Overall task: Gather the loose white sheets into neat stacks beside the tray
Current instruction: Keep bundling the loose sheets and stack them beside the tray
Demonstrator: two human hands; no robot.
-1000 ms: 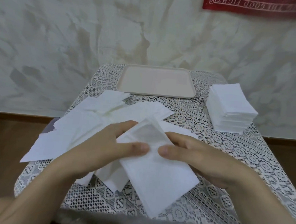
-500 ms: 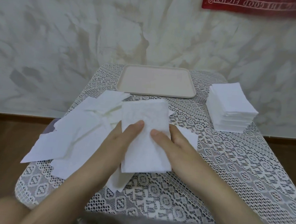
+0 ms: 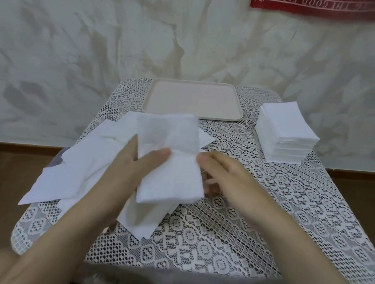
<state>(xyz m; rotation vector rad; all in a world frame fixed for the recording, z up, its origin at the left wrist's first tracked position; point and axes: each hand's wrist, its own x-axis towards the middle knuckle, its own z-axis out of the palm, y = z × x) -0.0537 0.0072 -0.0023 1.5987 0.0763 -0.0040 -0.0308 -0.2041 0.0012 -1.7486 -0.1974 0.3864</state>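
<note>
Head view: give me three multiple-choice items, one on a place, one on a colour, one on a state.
1. Relative to the tray, the neat stack lies: A) on it; B) to its right; C) to its left.
2. The wall banner is: A) blue; B) red; C) green.
3. The left hand: A) holds a white sheet; B) lies flat, empty; C) grips the tray.
Answers: B, it sits on the lace cloth past the tray's right side; B, red fabric; A, thumb over the sheet.
</note>
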